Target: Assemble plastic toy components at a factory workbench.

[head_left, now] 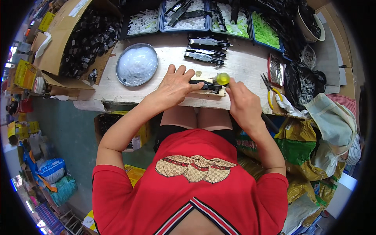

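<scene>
My right hand (243, 102) is wrapped round a mallet with a yellow-green head (223, 78); its dark handle (270, 123) sticks out below my wrist. The mallet head is over the right end of a black assembled part (210, 85), touching or just above it; I cannot tell which. This part lies on a pale wooden block (213, 93) at the table's front edge. My left hand (176, 84) presses the part's left end with the thumb, the other fingers spread on the table. Beyond the block lie several similar black parts (205, 55) in a stack.
A round metal dish (118, 70) with clear plastic pieces stands left, beside a cardboard box (58, 37) of black parts. Along the back are blue trays (160, 25) of white and green pieces. Yellow-handled pliers (269, 92) and a black bag (293, 84) lie right.
</scene>
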A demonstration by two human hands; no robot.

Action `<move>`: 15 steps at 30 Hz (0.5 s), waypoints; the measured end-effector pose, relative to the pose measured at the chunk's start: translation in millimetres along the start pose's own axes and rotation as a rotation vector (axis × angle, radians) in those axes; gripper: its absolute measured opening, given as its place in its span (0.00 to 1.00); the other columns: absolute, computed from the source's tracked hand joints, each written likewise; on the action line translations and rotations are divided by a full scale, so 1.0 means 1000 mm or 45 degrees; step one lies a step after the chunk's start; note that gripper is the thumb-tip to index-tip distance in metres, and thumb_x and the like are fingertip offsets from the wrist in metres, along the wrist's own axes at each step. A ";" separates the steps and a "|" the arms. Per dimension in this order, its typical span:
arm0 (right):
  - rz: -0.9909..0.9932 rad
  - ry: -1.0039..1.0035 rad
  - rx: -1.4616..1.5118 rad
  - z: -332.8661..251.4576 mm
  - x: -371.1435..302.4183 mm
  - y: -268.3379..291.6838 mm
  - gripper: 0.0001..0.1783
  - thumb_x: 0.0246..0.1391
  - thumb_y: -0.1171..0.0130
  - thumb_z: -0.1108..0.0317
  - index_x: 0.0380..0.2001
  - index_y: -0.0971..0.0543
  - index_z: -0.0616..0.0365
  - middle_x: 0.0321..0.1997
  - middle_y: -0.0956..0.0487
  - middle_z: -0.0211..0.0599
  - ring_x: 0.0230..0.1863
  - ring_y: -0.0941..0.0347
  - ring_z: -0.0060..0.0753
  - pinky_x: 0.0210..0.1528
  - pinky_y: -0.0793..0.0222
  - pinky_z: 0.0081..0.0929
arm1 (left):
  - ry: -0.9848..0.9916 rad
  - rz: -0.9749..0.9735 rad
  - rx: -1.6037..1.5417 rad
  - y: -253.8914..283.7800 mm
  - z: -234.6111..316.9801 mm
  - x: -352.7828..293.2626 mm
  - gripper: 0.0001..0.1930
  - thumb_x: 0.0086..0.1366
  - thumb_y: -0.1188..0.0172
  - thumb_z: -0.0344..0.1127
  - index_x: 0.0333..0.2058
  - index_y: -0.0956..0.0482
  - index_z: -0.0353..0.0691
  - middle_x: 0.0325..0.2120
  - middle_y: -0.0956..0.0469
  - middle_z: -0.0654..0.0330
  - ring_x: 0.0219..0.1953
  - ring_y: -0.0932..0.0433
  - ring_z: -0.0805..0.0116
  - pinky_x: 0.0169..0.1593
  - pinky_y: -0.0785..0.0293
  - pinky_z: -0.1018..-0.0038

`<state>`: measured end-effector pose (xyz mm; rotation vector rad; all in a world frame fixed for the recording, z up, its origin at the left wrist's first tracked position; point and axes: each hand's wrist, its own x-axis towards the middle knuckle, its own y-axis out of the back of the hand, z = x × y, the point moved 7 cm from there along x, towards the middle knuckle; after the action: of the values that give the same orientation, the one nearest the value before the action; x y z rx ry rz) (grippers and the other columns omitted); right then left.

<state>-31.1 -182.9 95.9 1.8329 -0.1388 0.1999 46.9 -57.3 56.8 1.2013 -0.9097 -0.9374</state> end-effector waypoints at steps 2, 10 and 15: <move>0.199 0.033 0.033 -0.009 -0.001 0.021 0.11 0.52 0.48 0.67 0.39 0.30 0.59 0.24 0.29 0.37 0.23 0.29 0.39 0.23 0.32 0.32 | 0.014 -0.027 -0.016 -0.002 0.000 0.001 0.28 0.45 0.46 0.22 0.47 0.24 0.55 0.33 0.33 0.59 0.38 0.35 0.62 0.39 0.43 0.68; 0.132 0.028 0.066 0.001 -0.001 0.000 0.09 0.51 0.48 0.66 0.35 0.29 0.57 0.23 0.28 0.38 0.22 0.29 0.42 0.22 0.32 0.35 | -0.005 0.038 -0.057 -0.002 0.004 -0.002 0.25 0.46 0.48 0.21 0.44 0.22 0.52 0.33 0.32 0.57 0.38 0.34 0.60 0.39 0.40 0.69; 0.043 0.014 -0.049 0.005 0.003 -0.030 0.09 0.52 0.48 0.64 0.32 0.30 0.57 0.21 0.28 0.40 0.20 0.28 0.43 0.21 0.33 0.36 | -0.045 0.063 -0.100 -0.002 -0.001 0.004 0.24 0.46 0.47 0.22 0.43 0.21 0.53 0.31 0.32 0.59 0.35 0.35 0.61 0.37 0.39 0.70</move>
<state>-21.6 -180.1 66.7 1.7917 -0.1651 0.2293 48.8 -60.8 55.1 1.0941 -0.9184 -0.9490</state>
